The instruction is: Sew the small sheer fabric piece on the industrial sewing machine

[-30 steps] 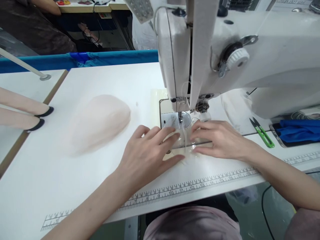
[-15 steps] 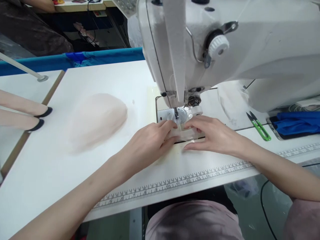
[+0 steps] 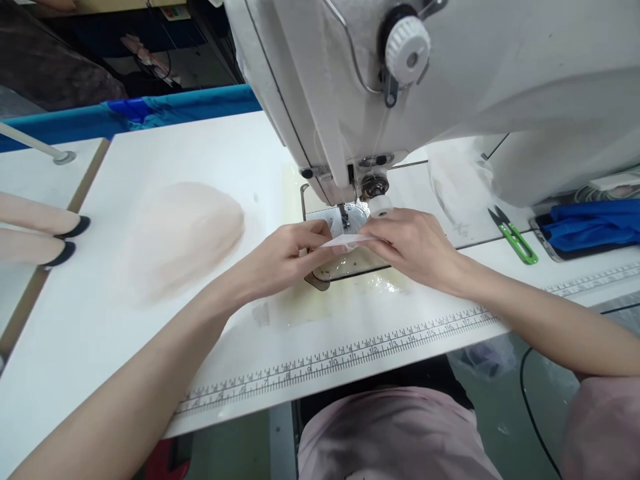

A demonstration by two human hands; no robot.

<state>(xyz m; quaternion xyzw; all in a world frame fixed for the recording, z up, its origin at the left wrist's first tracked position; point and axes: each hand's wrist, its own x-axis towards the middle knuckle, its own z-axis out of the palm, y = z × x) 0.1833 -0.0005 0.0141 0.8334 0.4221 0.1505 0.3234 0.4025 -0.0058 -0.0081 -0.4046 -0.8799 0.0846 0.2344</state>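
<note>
A small piece of thin white fabric (image 3: 349,240) is stretched between my two hands, just in front of the needle and presser foot (image 3: 344,215) of the white sewing machine (image 3: 475,73). My left hand (image 3: 295,253) pinches its left end between thumb and fingers. At its right end, my right hand (image 3: 413,247) is closed on it, with the fingertips partly hidden. The metal needle plate (image 3: 320,217) shows behind the hands. Left of them, a pile of sheer pale pink fabric (image 3: 193,233) lies on the white table (image 3: 200,347).
Green thread snips (image 3: 515,237) lie at the right, beside a phone (image 3: 547,243) under blue cloth (image 3: 595,223). White sheer fabric (image 3: 457,187) rests beneath the machine arm. A printed ruler (image 3: 330,363) runs along the front edge. Two pale rods with black ends (image 3: 67,227) reach in from the left.
My hands have lifted the white fabric off the machine bed and hold it taut between them. The view has shifted slightly, moving the machine left and up in the picture.
</note>
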